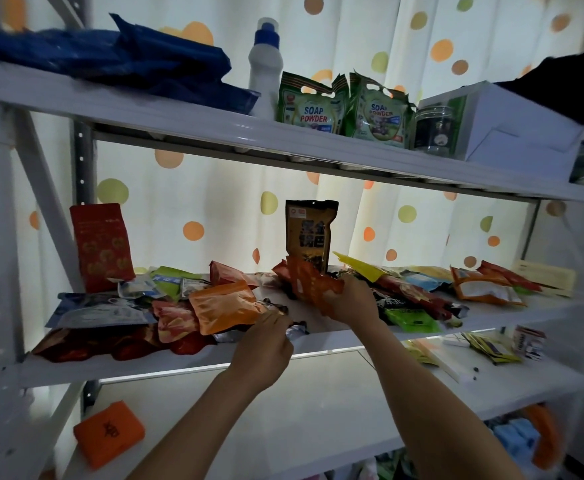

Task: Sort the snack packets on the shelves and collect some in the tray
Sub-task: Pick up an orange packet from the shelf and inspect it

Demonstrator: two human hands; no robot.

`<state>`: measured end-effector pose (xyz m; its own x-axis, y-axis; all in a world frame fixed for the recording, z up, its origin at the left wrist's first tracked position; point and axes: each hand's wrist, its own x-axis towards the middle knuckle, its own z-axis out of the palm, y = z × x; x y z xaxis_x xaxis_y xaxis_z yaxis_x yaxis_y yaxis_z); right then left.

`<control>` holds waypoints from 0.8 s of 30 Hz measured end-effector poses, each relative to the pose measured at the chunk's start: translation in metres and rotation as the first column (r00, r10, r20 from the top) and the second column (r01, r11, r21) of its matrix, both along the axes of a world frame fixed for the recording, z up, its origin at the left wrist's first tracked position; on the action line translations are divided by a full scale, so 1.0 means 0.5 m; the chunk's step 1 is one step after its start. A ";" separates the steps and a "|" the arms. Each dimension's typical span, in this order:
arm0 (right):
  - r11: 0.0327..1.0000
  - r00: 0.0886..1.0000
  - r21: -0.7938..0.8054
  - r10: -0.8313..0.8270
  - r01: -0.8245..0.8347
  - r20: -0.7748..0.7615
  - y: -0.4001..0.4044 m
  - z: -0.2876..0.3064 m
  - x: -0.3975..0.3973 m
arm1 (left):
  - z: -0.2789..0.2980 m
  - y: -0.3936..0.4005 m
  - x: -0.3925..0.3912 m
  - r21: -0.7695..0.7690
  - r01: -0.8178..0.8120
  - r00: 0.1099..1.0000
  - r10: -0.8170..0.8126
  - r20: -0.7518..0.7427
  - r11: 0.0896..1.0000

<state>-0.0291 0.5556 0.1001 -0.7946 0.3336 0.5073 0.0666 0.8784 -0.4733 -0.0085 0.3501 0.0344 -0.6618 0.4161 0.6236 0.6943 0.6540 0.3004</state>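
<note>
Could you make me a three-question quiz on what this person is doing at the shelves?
1. True or false: the right hand grips a crinkled orange-red foil packet.
2. What stands upright behind that packet? A) tall brown-and-black pouch B) glass vase C) tin can
3. Fill in: the two green bags on the upper shelf read "SOAP ____".

Key: 1 true; 2 A; 3 POWDER. Extra note: the left hand pinches a small silver wrapper at the middle shelf's front edge.
</note>
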 end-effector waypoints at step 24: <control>0.034 0.900 -0.914 -0.160 -0.405 -0.404 -0.012 -0.224 0.310 | -0.061 0.160 0.149 0.716 -0.051 0.586 -0.560 0.586 0.696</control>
